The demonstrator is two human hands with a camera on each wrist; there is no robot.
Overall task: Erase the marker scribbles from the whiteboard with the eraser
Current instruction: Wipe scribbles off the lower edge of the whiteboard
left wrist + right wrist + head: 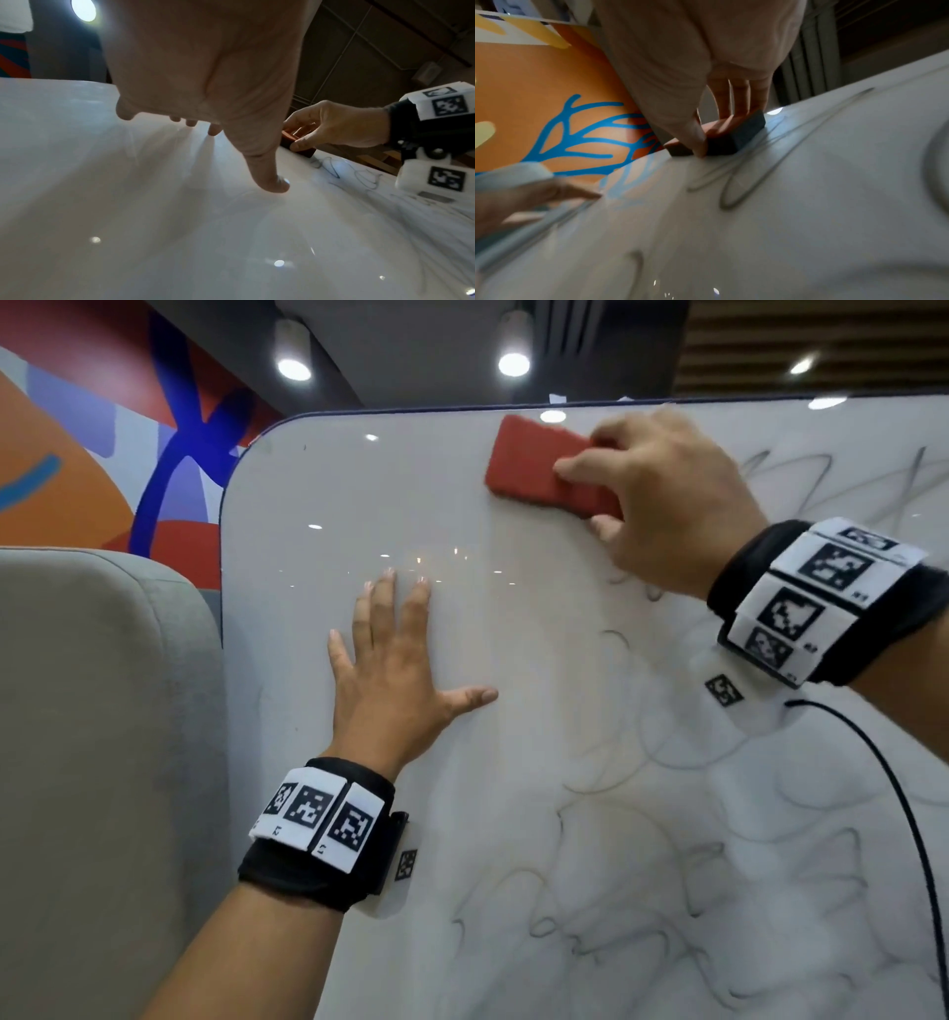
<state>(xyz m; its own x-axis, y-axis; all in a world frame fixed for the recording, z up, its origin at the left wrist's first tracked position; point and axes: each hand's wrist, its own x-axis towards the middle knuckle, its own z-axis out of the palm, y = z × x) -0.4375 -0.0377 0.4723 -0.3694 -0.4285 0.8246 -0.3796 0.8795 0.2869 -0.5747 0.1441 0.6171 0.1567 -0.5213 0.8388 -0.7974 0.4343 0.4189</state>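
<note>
The whiteboard point(318, 618) fills most of the head view. Its upper left part is wiped; grey marker scribbles point(642, 839) cover the lower right and more scribbles point(791, 474) run at the upper right. My right hand point(662, 505) grips the red eraser point(529, 464) near the board's top edge, fingers on top and thumb under it. In the right wrist view the eraser point(726, 140) lies flat against the whiteboard point(808, 203) beside looping scribbles point(746, 178). My left hand point(395, 670) presses flat on the board, fingers spread; the left wrist view shows its thumb point(267, 176) touching the whiteboard point(128, 203).
A grey padded panel point(102, 762) stands to the left of the board. Behind it is a wall mural point(128, 454) in orange, red and blue. A black cable point(904, 814) hangs from my right wristband across the board's right side. Ceiling lights point(513, 364) glare above.
</note>
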